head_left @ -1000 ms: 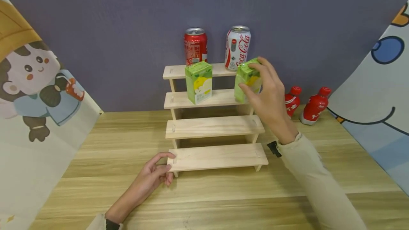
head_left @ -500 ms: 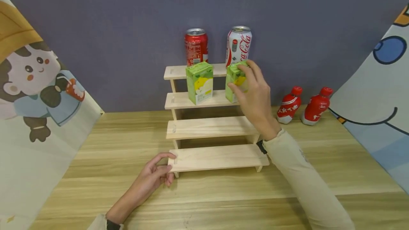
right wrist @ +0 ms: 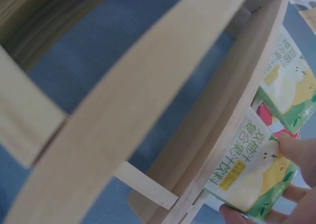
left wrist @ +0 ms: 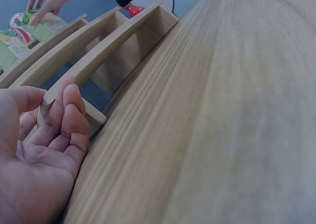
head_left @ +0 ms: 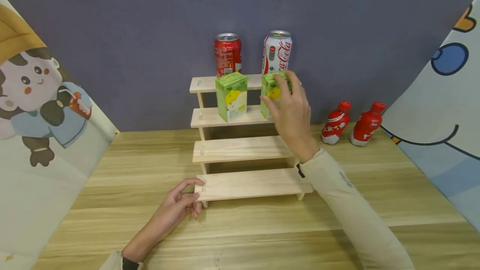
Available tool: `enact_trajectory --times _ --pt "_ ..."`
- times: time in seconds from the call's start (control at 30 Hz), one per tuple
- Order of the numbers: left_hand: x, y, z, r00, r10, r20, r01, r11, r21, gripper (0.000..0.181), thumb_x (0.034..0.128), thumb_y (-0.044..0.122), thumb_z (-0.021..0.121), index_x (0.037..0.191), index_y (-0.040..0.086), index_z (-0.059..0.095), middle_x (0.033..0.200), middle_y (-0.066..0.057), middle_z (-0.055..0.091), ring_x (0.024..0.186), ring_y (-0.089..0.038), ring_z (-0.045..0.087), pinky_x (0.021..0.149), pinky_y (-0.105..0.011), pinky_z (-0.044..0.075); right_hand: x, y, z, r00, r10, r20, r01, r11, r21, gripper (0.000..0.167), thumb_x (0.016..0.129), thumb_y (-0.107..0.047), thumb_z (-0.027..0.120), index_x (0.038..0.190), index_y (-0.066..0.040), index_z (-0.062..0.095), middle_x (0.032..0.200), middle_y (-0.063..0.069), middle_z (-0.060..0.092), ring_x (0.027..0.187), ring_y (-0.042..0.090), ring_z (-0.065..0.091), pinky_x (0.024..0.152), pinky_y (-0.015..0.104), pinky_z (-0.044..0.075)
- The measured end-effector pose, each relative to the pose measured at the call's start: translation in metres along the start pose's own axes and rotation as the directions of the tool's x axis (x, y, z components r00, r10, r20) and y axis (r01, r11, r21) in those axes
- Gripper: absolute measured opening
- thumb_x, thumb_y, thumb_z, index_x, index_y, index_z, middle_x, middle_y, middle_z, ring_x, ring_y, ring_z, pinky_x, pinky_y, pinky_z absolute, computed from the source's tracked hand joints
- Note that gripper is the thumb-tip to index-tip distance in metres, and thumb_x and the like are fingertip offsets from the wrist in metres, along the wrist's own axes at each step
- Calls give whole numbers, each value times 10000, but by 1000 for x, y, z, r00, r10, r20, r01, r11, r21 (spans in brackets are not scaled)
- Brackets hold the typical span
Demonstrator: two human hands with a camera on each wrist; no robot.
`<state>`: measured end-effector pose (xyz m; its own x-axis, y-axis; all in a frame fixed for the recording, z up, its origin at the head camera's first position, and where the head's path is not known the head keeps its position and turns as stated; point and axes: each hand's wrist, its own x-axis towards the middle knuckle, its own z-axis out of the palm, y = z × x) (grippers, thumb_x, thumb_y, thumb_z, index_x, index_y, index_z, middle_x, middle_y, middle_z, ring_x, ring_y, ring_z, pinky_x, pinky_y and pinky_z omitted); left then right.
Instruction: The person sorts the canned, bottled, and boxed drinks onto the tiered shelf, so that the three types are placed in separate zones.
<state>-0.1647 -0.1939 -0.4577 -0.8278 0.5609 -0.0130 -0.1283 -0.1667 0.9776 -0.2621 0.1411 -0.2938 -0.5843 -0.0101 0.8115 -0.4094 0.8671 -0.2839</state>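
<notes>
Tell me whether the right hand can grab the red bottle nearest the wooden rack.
Probably not just now: the right hand grips a pomelo juice carton and would likely need freeing first, though nothing visible blocks that red bottle.

Wooden rack (head_left: 253,184): pale, four-stepped, standing | right carton (head_left: 272,89): green, yellow fruit print, upright, second step (head_left: 207,117) from top
</notes>
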Motion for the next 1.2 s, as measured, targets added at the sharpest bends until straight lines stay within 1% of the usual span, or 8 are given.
enact_trajectory --times 0.2,0.4,0.53,0.67,0.83,0.9,0.97,1.2 --pt "0 -1 -2 1000 9 19 -9 1000 -5 401 1064 130 466 1432 12 356 774 -73 673 733 -143 621 680 -244 540 -1 1 1 1000 -12 3 12 1000 -16 560 893 -336 746 1349 -75 551 1459 177 448 1175 388 563 859 534 558" --pt "-2 0 -2 999 28 35 -28 1000 -5 406 1066 120 456 1437 -3 346 786 -75 673 740 -141 614 680 -249 536 -1 4 -4 997 -50 54 51 999 -8 571 907 -313 742 1382 -87 520 1469 182 428 1142 404 568 823 541 566" --pt "-2 0 -3 999 27 34 -27 1000 -8 406 1067 123 456 1437 -3 346 788 -75 676 739 -142 615 678 -249 537 2 10 -10 991 -97 96 92 995 46 572 909 -258 747 1406 -91 518 1473 188 423 1146 401 569 878 537 546" --pt "-2 0 -4 999 26 32 -26 1000 -4 404 1066 121 456 1434 -4 346 785 -77 677 738 -141 615 679 -247 535 4 17 -15 982 -130 139 115 987 112 571 916 -213 739 1431 -108 514 1483 182 411 1237 368 527 933 521 524" --pt "-2 0 -4 999 27 36 -27 1000 -5 404 1067 123 454 1436 -1 346 789 -72 679 742 -140 617 681 -248 537 -1 23 -19 972 -161 172 139 981 137 612 956 -199 688 1510 -156 433 1579 183 296 1289 410 485 958 551 505" --pt "-2 0 -4 999 28 38 -27 1000 -9 399 1068 121 450 1435 1 348 790 -66 680 741 -138 618 679 -247 537 -5 24 -21 970 -171 172 149 980 134 624 968 -201 670 1532 -171 402 1612 178 233 1324 435 450 988 574 480" --pt "-2 0 -4 999 29 40 -28 1000 -13 395 1067 118 451 1432 4 351 789 -64 680 737 -136 618 680 -244 537 -9 25 -23 969 -187 159 168 978 124 624 971 -190 666 1535 -169 398 1621 174 209 1308 429 463 963 575 495" --pt "0 0 -3 999 29 43 -28 999 -16 401 1066 121 456 1438 11 351 791 -71 675 739 -141 614 688 -250 535 -22 24 -35 965 -245 92 233 964 129 563 915 -71 716 1442 -87 518 1597 182 273 1228 422 502 853 562 525"
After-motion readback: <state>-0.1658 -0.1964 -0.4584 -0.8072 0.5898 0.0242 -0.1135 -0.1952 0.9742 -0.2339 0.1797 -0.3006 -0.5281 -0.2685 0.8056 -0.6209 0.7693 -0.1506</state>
